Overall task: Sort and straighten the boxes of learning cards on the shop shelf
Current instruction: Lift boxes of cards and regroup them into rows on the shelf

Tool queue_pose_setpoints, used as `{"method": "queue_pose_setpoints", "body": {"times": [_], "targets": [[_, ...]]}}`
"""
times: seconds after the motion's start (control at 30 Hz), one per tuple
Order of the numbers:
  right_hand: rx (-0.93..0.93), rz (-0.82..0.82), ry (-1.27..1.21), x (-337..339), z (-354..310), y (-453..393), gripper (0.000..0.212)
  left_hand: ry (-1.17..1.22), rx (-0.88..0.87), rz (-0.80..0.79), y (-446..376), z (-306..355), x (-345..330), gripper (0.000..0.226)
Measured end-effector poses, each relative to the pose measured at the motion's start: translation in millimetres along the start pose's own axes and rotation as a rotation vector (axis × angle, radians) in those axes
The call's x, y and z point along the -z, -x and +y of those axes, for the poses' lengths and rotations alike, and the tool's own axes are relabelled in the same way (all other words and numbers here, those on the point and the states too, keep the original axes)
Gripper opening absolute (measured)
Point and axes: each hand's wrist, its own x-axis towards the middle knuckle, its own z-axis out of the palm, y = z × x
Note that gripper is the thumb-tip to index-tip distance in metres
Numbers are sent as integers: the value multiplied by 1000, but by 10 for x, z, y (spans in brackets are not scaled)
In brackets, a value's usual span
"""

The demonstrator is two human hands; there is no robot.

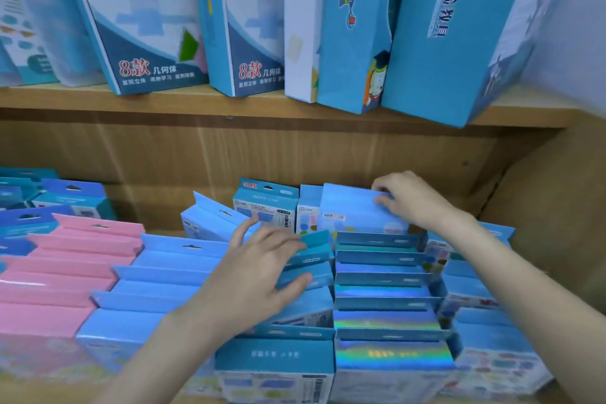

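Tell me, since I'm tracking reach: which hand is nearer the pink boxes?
Left. The left hand rests on blue boxes beside the pink boxes; the right hand is farther right.

Bright, even overhead light, soft shadows; holographic box tops [387, 321] just right of the left fingers [288, 285] catch rainbow glare. Edges bow and blur, wide-angle.
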Motion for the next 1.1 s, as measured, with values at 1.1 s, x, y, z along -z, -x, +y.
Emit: {"method": "queue_pose_setpoints", "body": {"times": [1.1], "targets": [[341,1054,162,179,-1264,297,6,-55,336,-247,344,-1005,420,92]]}}
